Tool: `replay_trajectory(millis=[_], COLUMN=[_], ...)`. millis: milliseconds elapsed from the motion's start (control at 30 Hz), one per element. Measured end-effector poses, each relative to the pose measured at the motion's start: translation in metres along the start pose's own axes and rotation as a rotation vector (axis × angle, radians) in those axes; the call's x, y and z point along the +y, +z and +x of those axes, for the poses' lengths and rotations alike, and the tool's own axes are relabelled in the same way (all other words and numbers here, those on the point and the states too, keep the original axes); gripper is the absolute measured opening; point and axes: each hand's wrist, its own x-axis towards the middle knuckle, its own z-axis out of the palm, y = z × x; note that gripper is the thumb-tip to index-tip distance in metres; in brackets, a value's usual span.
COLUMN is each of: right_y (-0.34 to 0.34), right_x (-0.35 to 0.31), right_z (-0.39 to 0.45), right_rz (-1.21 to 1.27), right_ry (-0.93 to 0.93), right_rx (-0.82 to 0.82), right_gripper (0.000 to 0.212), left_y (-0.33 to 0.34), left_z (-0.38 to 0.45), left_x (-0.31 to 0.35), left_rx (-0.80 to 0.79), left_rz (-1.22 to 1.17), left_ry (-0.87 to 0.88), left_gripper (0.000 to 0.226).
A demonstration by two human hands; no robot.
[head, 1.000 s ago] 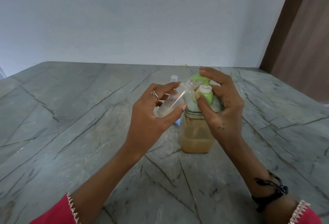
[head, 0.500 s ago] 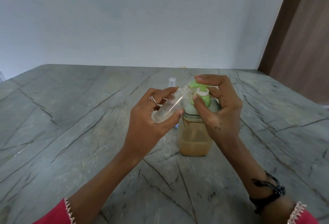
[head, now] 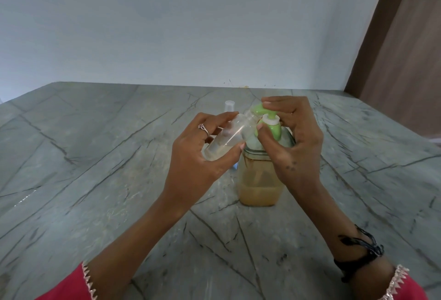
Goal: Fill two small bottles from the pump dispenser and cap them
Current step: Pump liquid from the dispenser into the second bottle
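Note:
A clear pump dispenser (head: 261, 187) with a green pump head (head: 272, 124) stands on the grey marble counter (head: 95, 168), about a third full of amber liquid. My left hand (head: 195, 156) grips a small clear bottle (head: 229, 137), tilted with its mouth up against the green spout. A little pale liquid lies in its lower end. My right hand (head: 293, 142) wraps around the pump head, fingers on top and thumb against its collar. Behind my left hand stands a second small bottle (head: 229, 106); only its clear cap and a blue bit near its base show.
A pale wall rises behind the counter's back edge. A brown wooden panel (head: 401, 49) stands at the right. Open counter surface spreads to the left and in front of the dispenser.
The pump head went down half a second ago and has come up slightly. Both hands stay at the dispenser, holding the same things.

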Motion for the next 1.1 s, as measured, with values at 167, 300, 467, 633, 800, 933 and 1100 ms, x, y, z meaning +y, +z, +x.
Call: replay_trajectory(millis=[167,300,467,633,800,933,1100], right_y=[0.0005,-0.0005,-0.0018,-0.0012,-0.0021,-0.0003,-0.0011], right_x=[-0.0024,0.0,0.0001,0.001,-0.0016,-0.0032,-0.0043], right_z=[0.0009,-0.001,-0.0032,-0.0031,0.0009,0.0013,0.0036], right_rz=[-0.002,0.018,0.075,0.045,-0.003,-0.039,-0.044], right_ry=[0.016,0.023,0.023,0.038,-0.007,-0.024,-0.008], right_rx=[0.011,-0.027,-0.057,-0.07,-0.029,-0.009,0.01], right_gripper=[0.03,0.031,0.036,0.036,0.032,0.032,0.028], left_y=[-0.0007,-0.0005,-0.0011,-0.0012,-0.0003,-0.0012,-0.0017], left_z=[-0.0015,-0.0001,-0.0008,-0.0015,-0.0013,-0.0012,-0.0017], left_x=[-0.0008,-0.0007,-0.0012,-0.0011,0.0007,0.0015,0.0017], left_rx=[-0.006,0.0,0.007,0.001,0.002,0.005,-0.004], left_rz=[0.0,-0.006,-0.012,-0.006,-0.023,-0.02,-0.003], left_ry=[0.003,0.013,0.007,0.003,-0.011,-0.014,0.008], left_gripper=[0.043,0.041,0.041,0.041,0.041,0.04,0.04])
